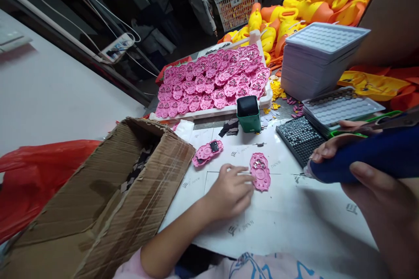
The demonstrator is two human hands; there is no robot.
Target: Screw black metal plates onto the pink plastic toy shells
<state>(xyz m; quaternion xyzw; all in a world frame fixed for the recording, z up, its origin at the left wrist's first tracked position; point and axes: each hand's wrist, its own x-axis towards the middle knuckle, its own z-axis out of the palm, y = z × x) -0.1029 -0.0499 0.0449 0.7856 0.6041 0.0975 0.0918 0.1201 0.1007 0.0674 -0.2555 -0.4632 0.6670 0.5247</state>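
Note:
On the white work surface [278, 222] lies a pink plastic piece [261, 178] with shiny details. My left hand [231, 192] is beside it, fingers spread, fingertips at its left edge. Farther left rests a second pink piece [206, 152] with a black patch on it. At the right, my right hand [373, 178] is wrapped round a dark blue tool [369, 152], its tip pointing left. Green-handled scissors [386, 123] are by that same hand. Behind the pieces stands a green container [249, 120] with a black inside.
A cardboard box [157, 183] stands at left. Behind, a white tray [196, 116] holds many pink pieces. A black grid tray [303, 139] and stacked white trays [310, 69] are at right, with yellow and orange parts [310, 8] beyond.

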